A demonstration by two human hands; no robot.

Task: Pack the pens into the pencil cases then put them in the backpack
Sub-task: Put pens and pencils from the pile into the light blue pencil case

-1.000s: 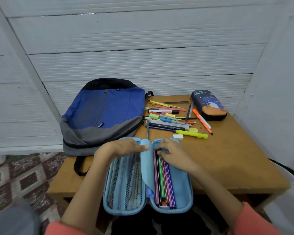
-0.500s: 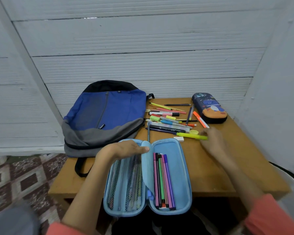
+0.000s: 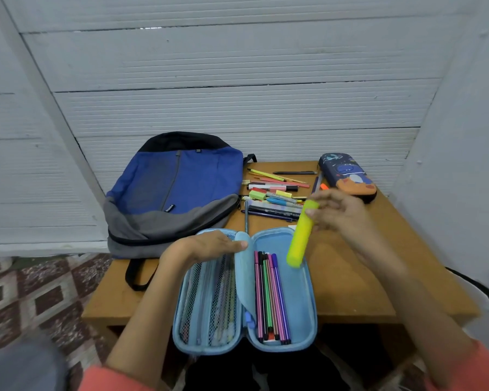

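Note:
An open light blue pencil case [image 3: 299,292] lies at the table's near edge, with several fineliner pens [image 3: 270,297] in its right half and a mesh pocket on the left. My left hand [image 3: 206,245] rests flat on the left half, fingertips on the blue divider flap. My right hand [image 3: 339,213] grips a yellow highlighter [image 3: 299,239] by its upper end, hanging it above the case's right half. A pile of loose pens and markers [image 3: 274,193] lies behind the case. A blue and grey backpack [image 3: 175,190] lies at the back left.
A second, dark blue pencil case [image 3: 346,177] with a cartoon print sits shut at the table's back right corner. White walls close in behind and to the right. The wooden table [image 3: 347,277] ends at my knees; patterned floor shows to the left.
My right hand left the pens in the case, reached right to the yellow highlighter on the table, picked it up and brought it over the case. My left hand stayed put.

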